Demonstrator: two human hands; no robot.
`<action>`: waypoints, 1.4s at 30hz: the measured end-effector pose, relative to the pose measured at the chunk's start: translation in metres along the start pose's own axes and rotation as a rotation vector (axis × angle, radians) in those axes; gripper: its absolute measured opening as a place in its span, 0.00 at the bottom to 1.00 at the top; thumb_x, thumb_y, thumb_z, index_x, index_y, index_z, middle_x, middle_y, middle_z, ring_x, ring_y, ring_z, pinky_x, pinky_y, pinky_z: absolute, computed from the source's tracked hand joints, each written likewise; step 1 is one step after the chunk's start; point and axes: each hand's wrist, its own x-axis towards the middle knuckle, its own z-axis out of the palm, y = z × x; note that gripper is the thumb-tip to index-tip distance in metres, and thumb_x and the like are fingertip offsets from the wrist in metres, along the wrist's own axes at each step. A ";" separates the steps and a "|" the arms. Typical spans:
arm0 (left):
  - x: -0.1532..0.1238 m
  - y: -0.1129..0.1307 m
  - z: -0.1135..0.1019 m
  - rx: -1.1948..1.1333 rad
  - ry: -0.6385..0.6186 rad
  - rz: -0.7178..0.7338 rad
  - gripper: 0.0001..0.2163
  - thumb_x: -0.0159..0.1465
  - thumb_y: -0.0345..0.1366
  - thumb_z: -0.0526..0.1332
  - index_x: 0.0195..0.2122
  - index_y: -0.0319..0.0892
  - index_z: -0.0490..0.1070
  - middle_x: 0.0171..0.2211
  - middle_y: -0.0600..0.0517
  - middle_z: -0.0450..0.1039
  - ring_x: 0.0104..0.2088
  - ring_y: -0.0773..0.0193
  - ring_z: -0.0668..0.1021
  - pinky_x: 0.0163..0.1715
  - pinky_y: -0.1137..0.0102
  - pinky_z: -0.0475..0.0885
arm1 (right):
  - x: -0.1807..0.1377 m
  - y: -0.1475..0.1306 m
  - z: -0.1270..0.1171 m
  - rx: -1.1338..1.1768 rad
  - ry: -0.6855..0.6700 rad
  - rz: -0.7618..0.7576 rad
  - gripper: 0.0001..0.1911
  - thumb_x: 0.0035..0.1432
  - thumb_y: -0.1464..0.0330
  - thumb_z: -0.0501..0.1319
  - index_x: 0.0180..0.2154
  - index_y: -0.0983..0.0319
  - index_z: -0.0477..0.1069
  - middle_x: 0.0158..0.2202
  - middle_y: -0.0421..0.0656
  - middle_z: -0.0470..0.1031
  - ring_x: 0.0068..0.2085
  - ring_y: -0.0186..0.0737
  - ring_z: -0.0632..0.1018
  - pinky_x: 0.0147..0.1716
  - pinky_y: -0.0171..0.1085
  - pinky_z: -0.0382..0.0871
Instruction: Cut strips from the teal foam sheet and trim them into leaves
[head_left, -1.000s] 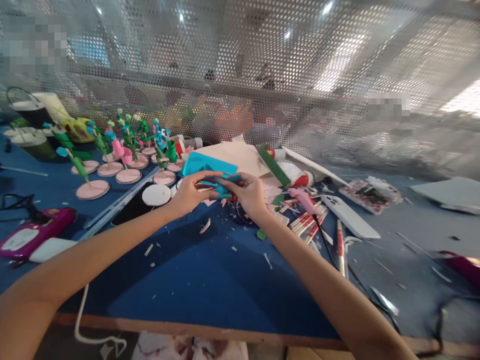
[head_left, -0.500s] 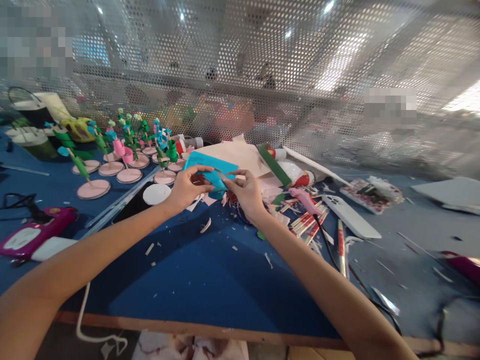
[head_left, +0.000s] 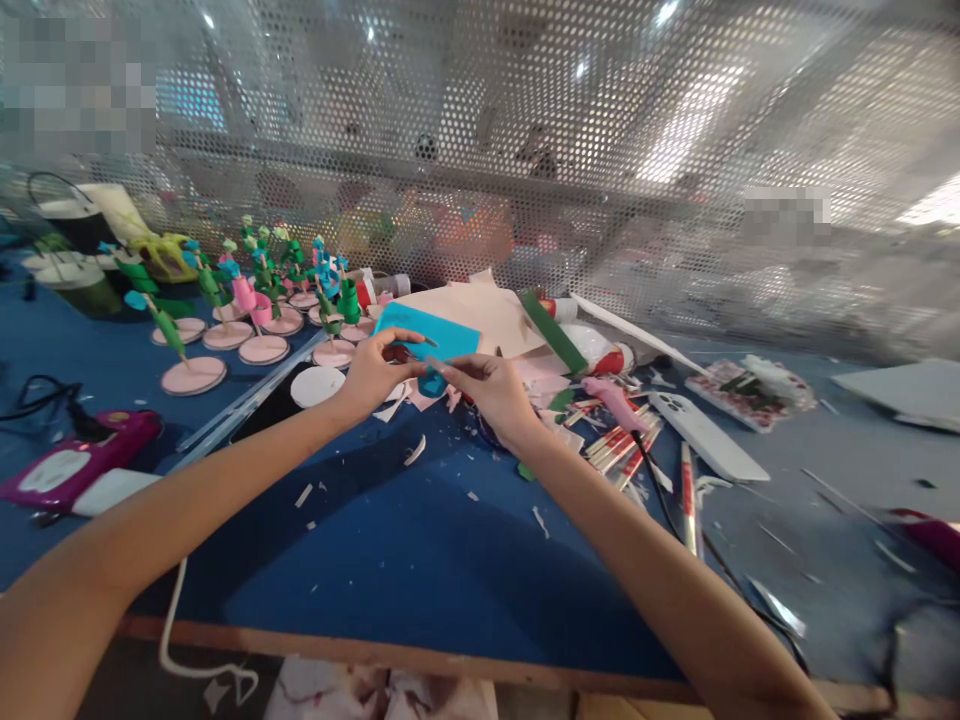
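Note:
Both hands meet over the middle of the table. A small blue paper piece (head_left: 431, 383) is pinched between the fingertips of my left hand (head_left: 377, 372) and my right hand (head_left: 491, 392). It looks curled or folded, and the fingers cover part of it. Just behind the fingers lies a larger blue sheet (head_left: 457, 334), resting against a pale pink sheet (head_left: 484, 307). Pale paper scraps (head_left: 394, 400) are scattered beneath the hands.
Several paper flowers on round pink bases (head_left: 193, 375) stand at the left. A white disc (head_left: 317, 387) lies on a dark flat object. At right are a pink glue gun (head_left: 611, 400), sticks (head_left: 619, 445) and a white phone (head_left: 709, 437). A perforated metal screen (head_left: 450, 130) rises behind.
The small blue piece shows less between my fingers and looks more curled or folded. My right fingers have shifted slightly down and left. The view has shifted slightly.

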 end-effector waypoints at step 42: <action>-0.010 -0.019 0.006 0.497 0.127 0.401 0.05 0.61 0.34 0.54 0.28 0.44 0.63 0.36 0.48 0.61 0.41 0.58 0.66 0.45 0.62 0.63 | 0.000 0.007 0.012 0.592 -0.033 0.261 0.20 0.41 0.51 0.66 0.21 0.62 0.70 0.23 0.43 0.74 0.28 0.40 0.77 0.35 0.41 0.74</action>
